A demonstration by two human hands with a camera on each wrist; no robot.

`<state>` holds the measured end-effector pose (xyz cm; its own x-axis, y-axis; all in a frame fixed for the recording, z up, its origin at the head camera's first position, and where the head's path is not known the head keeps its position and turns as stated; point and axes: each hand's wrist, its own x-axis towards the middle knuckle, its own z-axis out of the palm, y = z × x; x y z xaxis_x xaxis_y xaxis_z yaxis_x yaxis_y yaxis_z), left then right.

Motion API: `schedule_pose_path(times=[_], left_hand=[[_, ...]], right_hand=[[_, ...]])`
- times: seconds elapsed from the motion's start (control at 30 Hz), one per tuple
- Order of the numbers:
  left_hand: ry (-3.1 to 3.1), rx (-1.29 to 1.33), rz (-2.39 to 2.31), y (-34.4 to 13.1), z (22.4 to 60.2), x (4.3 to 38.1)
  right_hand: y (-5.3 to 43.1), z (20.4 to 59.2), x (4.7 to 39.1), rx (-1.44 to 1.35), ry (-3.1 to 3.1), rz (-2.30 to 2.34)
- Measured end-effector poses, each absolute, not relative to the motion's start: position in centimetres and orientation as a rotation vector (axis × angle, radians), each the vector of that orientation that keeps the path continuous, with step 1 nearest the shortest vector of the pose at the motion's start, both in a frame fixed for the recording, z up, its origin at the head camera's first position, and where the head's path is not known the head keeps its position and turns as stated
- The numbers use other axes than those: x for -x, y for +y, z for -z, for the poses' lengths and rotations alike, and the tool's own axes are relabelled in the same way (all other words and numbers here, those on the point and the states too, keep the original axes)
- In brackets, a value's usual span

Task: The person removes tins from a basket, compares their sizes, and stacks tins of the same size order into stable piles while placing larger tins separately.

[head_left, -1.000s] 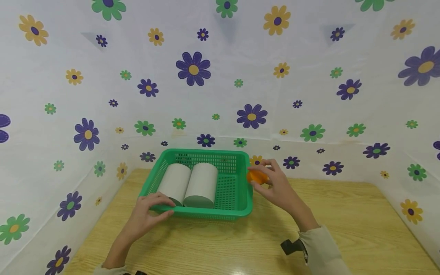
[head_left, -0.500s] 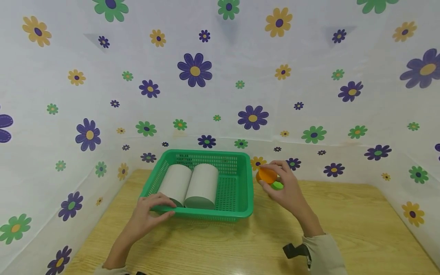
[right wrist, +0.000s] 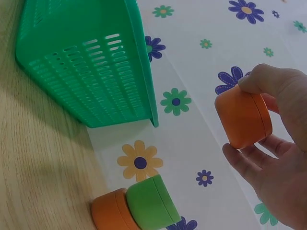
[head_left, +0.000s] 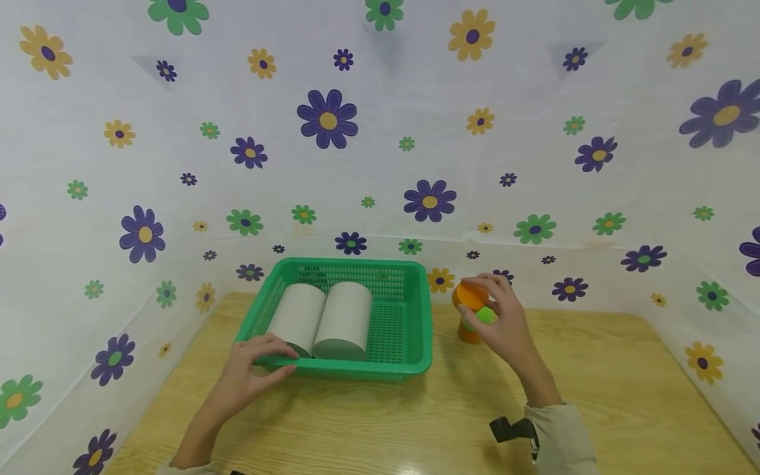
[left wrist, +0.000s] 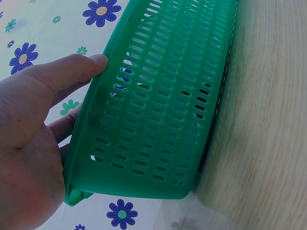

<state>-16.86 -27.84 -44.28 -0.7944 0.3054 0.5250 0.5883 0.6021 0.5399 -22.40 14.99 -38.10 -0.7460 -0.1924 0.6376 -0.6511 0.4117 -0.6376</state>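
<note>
My right hand (head_left: 507,326) holds a small orange round container (right wrist: 242,117), thumb on one side and fingers on the other, raised to the right of the green basket. A fine seam runs round it near one end. Just below it a green container (right wrist: 151,203) of the same kind sits on another orange one (right wrist: 112,211), which stands on the table. With thumb and fingers, my left hand (head_left: 255,369) grips the near left rim of the green slotted basket (head_left: 380,367). Two white cylinders (head_left: 344,320) lie side by side in its left part.
Under everything is a light wood-grain table (head_left: 368,422). A white flower-printed sheet (head_left: 386,171) surrounds it at the back and sides, rising close behind the basket. A black strap piece (head_left: 510,430) sticks out by my right sleeve.
My right hand has moved right, away from the basket's right rim, carrying the orange container over the stack, which has come into view. My left hand has stayed on the basket rim.
</note>
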Motion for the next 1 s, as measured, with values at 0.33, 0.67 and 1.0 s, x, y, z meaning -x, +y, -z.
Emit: schedule_pose_path(times=[0.33, 0.67, 1.0], left_hand=[[-2.451, 0.718, 1.037, -27.2, 43.0, 16.0], [-2.497, 0.664, 1.035, -28.4, 44.7, 17.0], [-2.505, 0.652, 1.031, -28.2, 44.6, 17.0]], right_hand=[[16.0, 38.8, 23.0, -0.634, -2.169, -1.343], [16.8, 39.6, 23.8, -0.566, -2.133, -1.403], [17.4, 40.6, 24.1, -0.486, -2.149, -1.433]])
